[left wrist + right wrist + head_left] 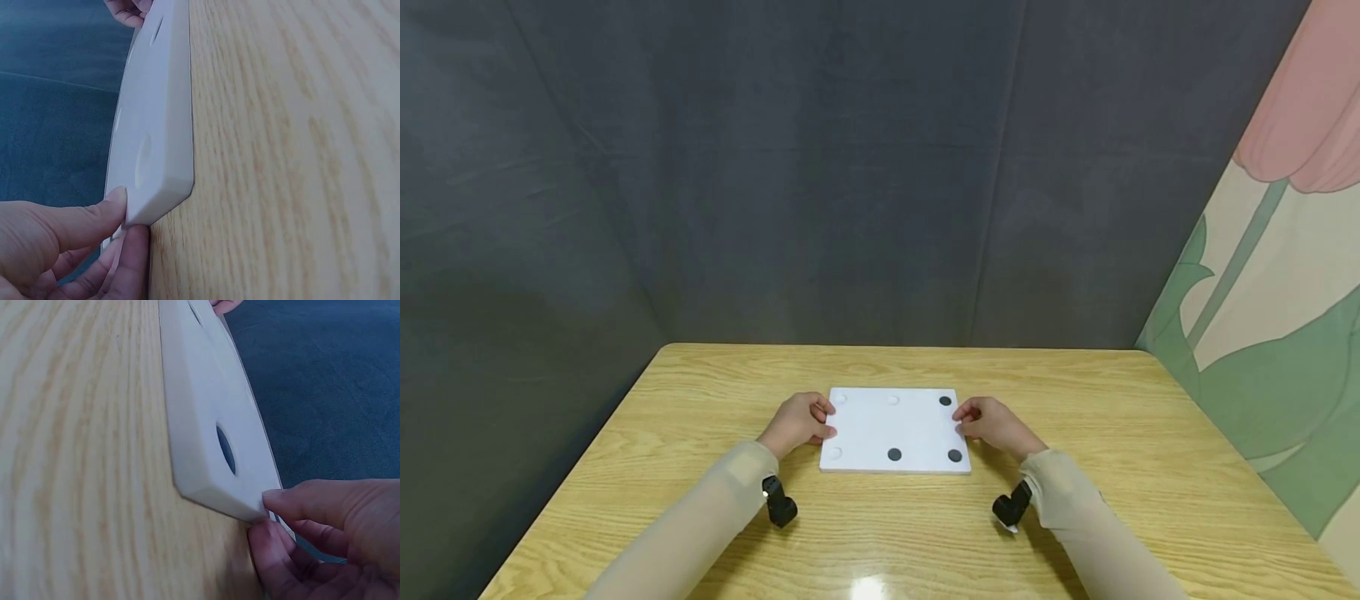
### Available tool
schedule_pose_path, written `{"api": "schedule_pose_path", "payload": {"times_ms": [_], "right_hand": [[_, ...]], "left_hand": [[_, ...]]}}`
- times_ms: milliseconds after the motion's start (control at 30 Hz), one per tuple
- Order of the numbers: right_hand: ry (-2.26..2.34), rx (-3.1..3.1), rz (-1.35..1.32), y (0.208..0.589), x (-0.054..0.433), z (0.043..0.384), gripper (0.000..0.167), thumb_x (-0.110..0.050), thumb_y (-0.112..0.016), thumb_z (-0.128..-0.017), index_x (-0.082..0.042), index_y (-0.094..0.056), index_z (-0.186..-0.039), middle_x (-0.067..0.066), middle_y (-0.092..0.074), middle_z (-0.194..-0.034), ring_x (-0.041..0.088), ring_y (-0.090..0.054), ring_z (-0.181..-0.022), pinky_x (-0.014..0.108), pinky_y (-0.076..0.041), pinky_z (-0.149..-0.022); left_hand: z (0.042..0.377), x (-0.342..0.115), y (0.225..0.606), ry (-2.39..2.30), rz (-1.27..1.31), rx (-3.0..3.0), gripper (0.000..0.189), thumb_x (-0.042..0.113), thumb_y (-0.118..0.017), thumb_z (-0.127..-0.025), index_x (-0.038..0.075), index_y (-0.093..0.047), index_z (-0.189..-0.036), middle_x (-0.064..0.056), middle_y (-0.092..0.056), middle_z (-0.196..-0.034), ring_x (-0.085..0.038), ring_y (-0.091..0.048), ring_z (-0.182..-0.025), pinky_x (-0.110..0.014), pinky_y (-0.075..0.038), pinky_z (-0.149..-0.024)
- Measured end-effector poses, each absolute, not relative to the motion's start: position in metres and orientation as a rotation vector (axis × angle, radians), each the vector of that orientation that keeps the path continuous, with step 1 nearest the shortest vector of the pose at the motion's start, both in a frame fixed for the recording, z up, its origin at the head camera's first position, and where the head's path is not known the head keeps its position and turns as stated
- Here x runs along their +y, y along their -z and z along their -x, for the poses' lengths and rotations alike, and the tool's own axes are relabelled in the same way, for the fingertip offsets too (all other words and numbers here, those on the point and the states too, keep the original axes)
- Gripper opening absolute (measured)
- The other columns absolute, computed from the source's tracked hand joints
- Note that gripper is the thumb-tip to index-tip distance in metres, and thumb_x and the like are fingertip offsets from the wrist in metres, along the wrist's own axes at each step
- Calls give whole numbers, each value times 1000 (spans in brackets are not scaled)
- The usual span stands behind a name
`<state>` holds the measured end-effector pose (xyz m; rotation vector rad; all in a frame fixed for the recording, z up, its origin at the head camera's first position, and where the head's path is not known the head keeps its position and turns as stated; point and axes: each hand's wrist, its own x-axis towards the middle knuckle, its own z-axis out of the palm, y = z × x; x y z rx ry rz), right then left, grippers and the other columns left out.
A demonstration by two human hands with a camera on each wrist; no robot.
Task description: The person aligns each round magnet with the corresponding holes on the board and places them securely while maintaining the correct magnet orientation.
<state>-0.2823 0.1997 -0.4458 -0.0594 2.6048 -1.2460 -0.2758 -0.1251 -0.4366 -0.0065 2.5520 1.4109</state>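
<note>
A flat white rectangular board (pixel 891 429) lies on the wooden table between both hands. Round spots line its long edges: three are dark, at the far right, near middle and near right, and the others are pale shallow recesses. My left hand (pixel 799 421) grips the board's left edge, thumb (pixel 114 209) on the top face and fingers against the side. At the opposite edge my right hand (pixel 994 425) pinches the board the same way, its thumb (pixel 294 501) on top. In the right wrist view, a dark round spot (pixel 225 449) shows near the corner.
The light wood table (pixel 880 533) reaches back to a dark grey cloth (pixel 850 183) hanging behind and at the left. A flower-patterned panel (pixel 1292 333) stands along the right side. Black wrist cameras (pixel 780 502) sit under both sleeves.
</note>
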Motion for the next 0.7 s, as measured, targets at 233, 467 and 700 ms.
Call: {"api": "schedule_pose_path", "payload": {"times_ms": [233,467,700], "right_hand": [[1241,2610,36,446,200,282,12,-3,-66,-88,-1,-64,-100,7,-57,-87,17,-51,-78,25,-45,-66],[1262,2597,29,447,199,283,12,-3,-66,-88,-2,-64,-100,7,-57,-88,16,-51,-78,25,-46,-67],[1255,2599,42,447,198,282,12,-3,-66,-88,-1,-64,-100,8,-57,-87,17,-51,-77,25,-45,-65]], "left_hand": [[277,-129,439,-1466,10,2497,26,-4,-71,-83,-1,-63,-107,-11,-56,-92,-19,-59,-77,-30,-57,-70],[276,-133,436,-1472,-54,2498,24,1,-65,-90,2,-62,-113,-11,-59,-98,-19,-62,-79,-31,-57,-68],[265,-141,410,-1378,-255,2638,26,8,-64,-91,4,-62,-117,-11,-60,-111,-22,-59,-93,-33,-54,-70]]}}
